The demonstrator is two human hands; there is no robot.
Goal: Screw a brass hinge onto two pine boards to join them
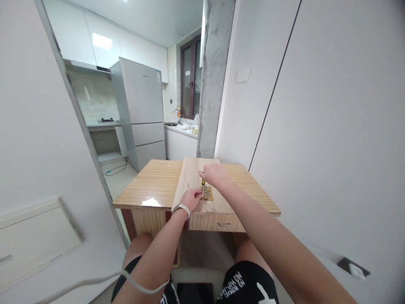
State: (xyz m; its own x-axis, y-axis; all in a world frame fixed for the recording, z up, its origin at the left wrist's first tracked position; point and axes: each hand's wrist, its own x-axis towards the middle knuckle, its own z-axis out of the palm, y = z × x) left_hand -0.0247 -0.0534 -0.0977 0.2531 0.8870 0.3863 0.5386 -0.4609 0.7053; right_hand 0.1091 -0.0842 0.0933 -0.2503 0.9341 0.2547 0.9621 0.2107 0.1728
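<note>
A brass-coloured hinge (209,193) lies across the seam between two pale wooden boards (190,173) on the desk. My right hand (214,174) is closed around a screwdriver with a yellow and black handle (203,182), held upright with its tip down at the hinge's left leaf. My left hand (191,198) rests on the left board, its fingers pinched together beside the screwdriver's tip. Whatever sits between those fingertips is too small to make out. A white-banded watch is on my left wrist.
The wood-grain desk (145,181) has a drawer with a dark handle (223,224) at its front. White walls stand close on both sides. Beyond the desk are a grey fridge (144,93) and a sink counter (180,141). A pale cable (95,280) crosses at lower left.
</note>
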